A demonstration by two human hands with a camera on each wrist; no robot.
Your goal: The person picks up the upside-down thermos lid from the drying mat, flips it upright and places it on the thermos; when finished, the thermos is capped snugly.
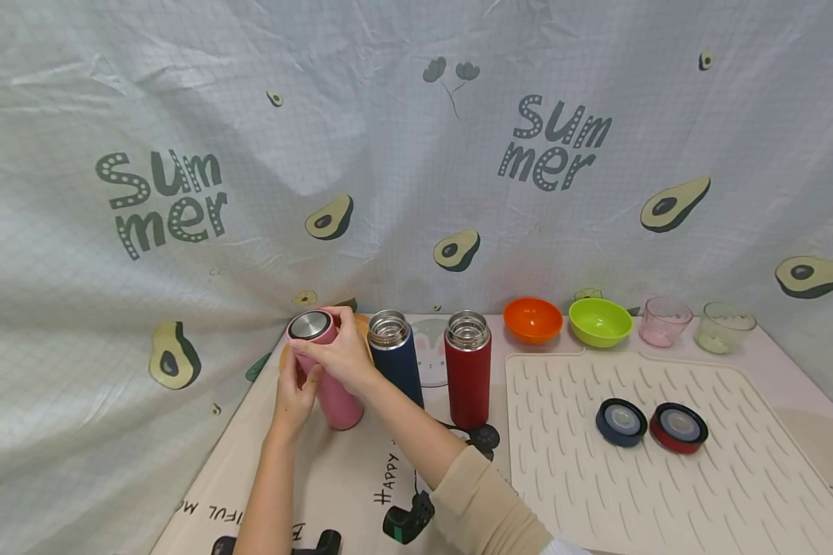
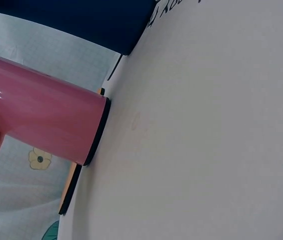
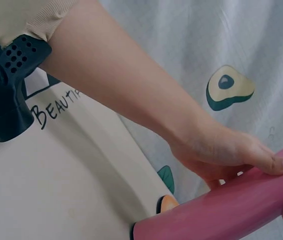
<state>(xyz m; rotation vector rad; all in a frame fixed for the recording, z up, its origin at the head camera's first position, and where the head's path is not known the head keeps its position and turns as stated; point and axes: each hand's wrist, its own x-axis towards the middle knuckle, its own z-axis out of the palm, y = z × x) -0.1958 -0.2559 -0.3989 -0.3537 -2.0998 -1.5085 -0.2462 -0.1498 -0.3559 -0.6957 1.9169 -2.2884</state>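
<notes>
A pink thermos flask (image 1: 338, 401) stands upright at the table's left side, a lid with a silver top (image 1: 311, 325) on it. My left hand (image 1: 296, 397) grips the flask's body from the near left, its thumb along the pink wall in the right wrist view. Higher up, my right hand (image 1: 343, 351) holds the lid between thumb and fingers. Just right of the pink flask is a dark blue flask (image 1: 401, 370) with its steel mouth uncovered. Farther right a red flask (image 1: 469, 385) stands, also without a lid.
On a cream ridged mat (image 1: 555, 478) at the right lie a blue lid (image 1: 621, 422) and a red lid (image 1: 679, 428). Behind it are an orange bowl (image 1: 533, 320), a green bowl (image 1: 600, 322), a pink glass (image 1: 665, 321) and a greenish glass (image 1: 725, 327). A printed curtain (image 1: 389, 154) hangs behind.
</notes>
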